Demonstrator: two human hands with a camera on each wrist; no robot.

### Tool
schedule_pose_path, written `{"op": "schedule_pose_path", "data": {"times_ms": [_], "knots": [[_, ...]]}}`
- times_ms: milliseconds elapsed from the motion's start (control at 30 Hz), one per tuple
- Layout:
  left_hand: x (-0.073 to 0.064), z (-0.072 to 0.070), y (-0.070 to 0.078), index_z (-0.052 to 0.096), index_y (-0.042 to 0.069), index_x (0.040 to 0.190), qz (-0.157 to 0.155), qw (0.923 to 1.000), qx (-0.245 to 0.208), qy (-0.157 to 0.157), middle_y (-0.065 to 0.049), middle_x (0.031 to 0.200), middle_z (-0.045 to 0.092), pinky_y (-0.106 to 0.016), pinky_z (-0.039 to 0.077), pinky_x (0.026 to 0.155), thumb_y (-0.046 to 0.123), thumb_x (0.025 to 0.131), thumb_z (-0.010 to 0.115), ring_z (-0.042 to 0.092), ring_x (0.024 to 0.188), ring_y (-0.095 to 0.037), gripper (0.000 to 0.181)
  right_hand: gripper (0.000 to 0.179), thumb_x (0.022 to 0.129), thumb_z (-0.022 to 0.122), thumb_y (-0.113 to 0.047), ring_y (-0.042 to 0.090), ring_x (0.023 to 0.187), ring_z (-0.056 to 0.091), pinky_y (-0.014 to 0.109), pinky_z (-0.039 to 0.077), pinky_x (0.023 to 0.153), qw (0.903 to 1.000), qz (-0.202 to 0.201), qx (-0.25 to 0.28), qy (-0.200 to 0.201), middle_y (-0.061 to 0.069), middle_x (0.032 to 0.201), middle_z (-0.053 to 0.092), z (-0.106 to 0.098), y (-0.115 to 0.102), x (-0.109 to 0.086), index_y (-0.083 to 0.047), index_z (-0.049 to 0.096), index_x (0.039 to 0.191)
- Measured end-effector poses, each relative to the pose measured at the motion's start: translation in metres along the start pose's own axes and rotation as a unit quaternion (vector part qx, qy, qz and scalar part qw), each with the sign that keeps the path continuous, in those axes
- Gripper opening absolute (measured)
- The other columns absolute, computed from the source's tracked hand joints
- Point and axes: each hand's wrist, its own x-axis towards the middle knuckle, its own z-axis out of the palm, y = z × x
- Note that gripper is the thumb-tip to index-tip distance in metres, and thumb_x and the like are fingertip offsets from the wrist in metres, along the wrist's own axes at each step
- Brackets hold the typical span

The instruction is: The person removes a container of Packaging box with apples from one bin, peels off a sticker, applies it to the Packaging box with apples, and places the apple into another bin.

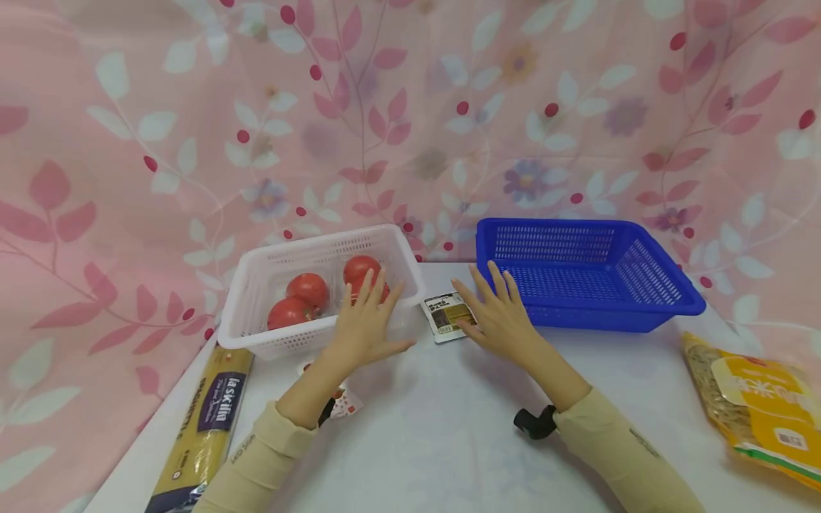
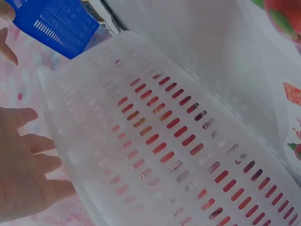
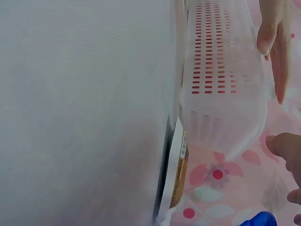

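Note:
My left hand (image 1: 364, 331) is held over the front right rim of a white plastic basket (image 1: 288, 345), fingers spread and holding nothing. Inside the basket lie several red tomatoes (image 1: 308, 288), with clear plastic packaging around them. In the left wrist view the fingers show just past the basket's wall (image 2: 84, 141). My right hand (image 1: 502, 324) hovers with spread fingers near the left front corner of a blue plastic basket (image 1: 596, 320). A small flat packet (image 1: 442, 313) with a white and brown label lies between the baskets, its right edge partly behind the right hand.
A long pack of spaghetti (image 1: 208, 413) lies at the left. A yellow bag (image 1: 760, 399) with a clear window lies at the far right. Partly hidden by the left wrist is a white package with red print (image 1: 348, 403). A floral curtain (image 1: 410, 107) hangs behind the table.

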Motion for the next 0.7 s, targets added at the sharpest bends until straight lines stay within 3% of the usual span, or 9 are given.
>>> {"op": "schedule_pose_path", "data": {"times_ms": [200,400,533,700], "knots": [[0.002,-0.004,-0.015,0.024,0.020,0.146,-0.049,0.9962,-0.068,-0.024,-0.016,0.150,0.016,-0.056,0.018,0.104,0.067,0.076,0.052,0.015,0.136,-0.036,0.088,0.058,0.086,0.060,-0.034,0.041,0.135,0.009,0.054,0.015,0.106,0.9991,-0.023,0.032,0.014,0.021,0.144,0.028,0.006,-0.013,0.024,-0.015,0.042,0.138],[0.014,-0.007,-0.035,0.023,0.017,0.146,-0.073,0.9895,-0.114,-0.049,-0.019,0.148,0.022,-0.058,0.030,0.097,0.066,0.081,0.047,0.022,0.133,-0.039,0.085,0.054,0.088,0.059,-0.030,0.039,0.130,0.028,0.050,0.026,0.103,0.9968,-0.042,0.068,0.010,0.022,0.139,0.037,0.009,-0.032,0.061,-0.007,0.045,0.135],[0.028,-0.006,-0.049,0.023,0.011,0.145,-0.087,0.9827,-0.152,-0.062,-0.020,0.147,0.023,-0.060,0.031,0.095,0.061,0.085,0.045,0.020,0.133,-0.042,0.081,0.052,0.088,0.060,-0.025,0.037,0.125,0.035,0.045,0.029,0.103,0.9898,-0.028,0.139,-0.019,0.023,0.138,0.038,0.011,-0.045,0.088,-0.001,0.047,0.132],[0.040,-0.003,-0.064,0.020,0.006,0.145,-0.115,0.9695,-0.201,-0.082,-0.021,0.148,0.018,-0.059,0.023,0.100,0.058,0.089,0.039,0.015,0.134,-0.041,0.078,0.051,0.089,0.056,-0.020,0.040,0.127,0.032,0.048,0.026,0.104,0.9713,0.008,0.212,-0.108,0.026,0.140,0.033,0.016,-0.061,0.117,0.005,0.043,0.132]]}}
